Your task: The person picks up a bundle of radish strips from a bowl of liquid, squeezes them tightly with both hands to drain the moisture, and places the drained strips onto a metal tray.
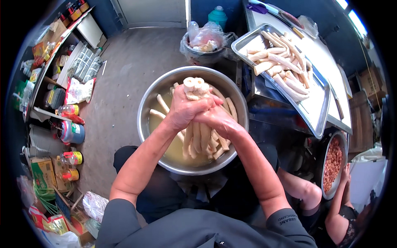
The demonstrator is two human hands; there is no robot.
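Both my hands are wrapped round a bundle of long, pale cream sticks [200, 138] with soft, wrinkled surfaces. Their upper ends stick out above my fists, and round holes show in them. My left hand [182, 108] grips from the left. Pressed over it from the right, my right hand [220, 120] closes on the same bundle. The lower ends hang into a wide steel basin [143, 145] between my knees. More such sticks [162, 102] lie there in cloudy yellowish liquid [171, 152]. Exactly what the sticks are made of I cannot tell.
A steel tray [320, 118] of similar sticks rests on the white-topped table [331, 62] at right. Beyond the basin stands a bag-lined bin [202, 53]. Bottles and packages crowd a left shelf [49, 78]. Another person [341, 215] sits at right beside a bowl of reddish chopped food [333, 161].
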